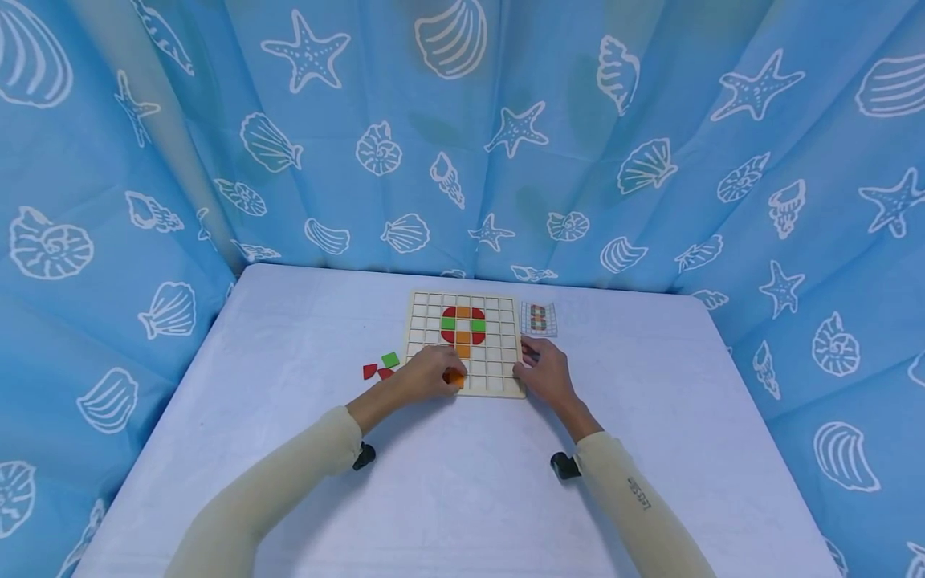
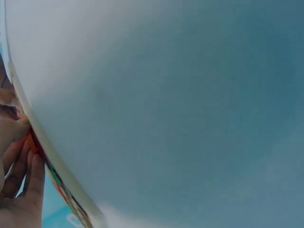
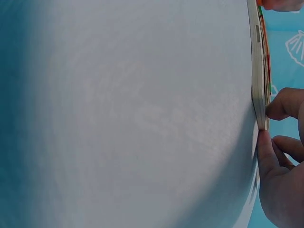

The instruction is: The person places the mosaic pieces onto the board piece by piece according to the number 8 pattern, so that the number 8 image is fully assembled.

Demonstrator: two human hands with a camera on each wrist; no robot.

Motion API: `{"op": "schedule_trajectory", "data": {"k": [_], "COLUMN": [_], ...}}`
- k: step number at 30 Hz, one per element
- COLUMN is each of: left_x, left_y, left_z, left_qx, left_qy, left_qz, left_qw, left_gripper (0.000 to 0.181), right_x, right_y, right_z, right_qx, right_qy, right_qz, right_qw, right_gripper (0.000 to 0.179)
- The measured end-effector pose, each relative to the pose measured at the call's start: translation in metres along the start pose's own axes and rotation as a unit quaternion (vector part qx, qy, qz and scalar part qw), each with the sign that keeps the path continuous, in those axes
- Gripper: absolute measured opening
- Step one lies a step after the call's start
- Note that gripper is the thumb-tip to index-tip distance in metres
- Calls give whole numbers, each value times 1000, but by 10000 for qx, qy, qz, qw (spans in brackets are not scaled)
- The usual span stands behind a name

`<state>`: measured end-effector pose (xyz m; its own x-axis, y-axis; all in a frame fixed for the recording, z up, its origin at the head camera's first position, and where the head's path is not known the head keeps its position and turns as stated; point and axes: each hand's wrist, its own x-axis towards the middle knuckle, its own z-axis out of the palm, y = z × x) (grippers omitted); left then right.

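Observation:
A pale wooden grid board (image 1: 502,355) lies on the table, with red, green and orange tiles forming a ring and a short orange column below it. Over the board's near left part my left hand (image 1: 426,371) pinches an orange tile (image 1: 457,380); in the left wrist view the fingers partly cover this tile (image 2: 26,121). My right hand (image 1: 551,373) grips the board's right edge near the near corner. The right wrist view shows its thumb (image 3: 282,105) on the board edge (image 3: 257,76) and a finger against the side.
Left of the board lie loose tiles: a green square (image 1: 390,360) and red rounded pieces (image 1: 369,371). A small pattern card (image 1: 549,321) sits by the board's far right side. A white cloth covers the table (image 1: 462,482), and a blue shell-print curtain (image 1: 462,120) hangs behind.

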<state>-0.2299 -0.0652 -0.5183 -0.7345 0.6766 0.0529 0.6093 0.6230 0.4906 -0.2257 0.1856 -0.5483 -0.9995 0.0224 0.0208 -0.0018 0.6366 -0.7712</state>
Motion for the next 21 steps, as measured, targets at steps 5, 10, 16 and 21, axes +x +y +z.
{"op": "schedule_trajectory", "data": {"k": [5, 10, 16, 21], "left_x": [6, 11, 13, 7], "left_y": [4, 7, 8, 9], "left_z": [0, 2, 2, -8], "left_qx": [-4, 192, 374, 354], "left_qy": [-236, -302, -286, -373], "left_qz": [-196, -225, -137, -25], "left_qw": [9995, 9991, 9988, 9987], "left_gripper": [25, 25, 26, 30], "right_x": [0, -1, -1, -1], "right_y": [-1, -2, -1, -1], "right_z": [1, 2, 1, 1], "right_qx": [-23, -68, -173, -177], "right_qy": [1, -30, -7, -40], "right_qz": [28, 17, 82, 143], "right_qw": [10000, 10000, 9998, 9997], "right_gripper": [58, 58, 59, 59]}}
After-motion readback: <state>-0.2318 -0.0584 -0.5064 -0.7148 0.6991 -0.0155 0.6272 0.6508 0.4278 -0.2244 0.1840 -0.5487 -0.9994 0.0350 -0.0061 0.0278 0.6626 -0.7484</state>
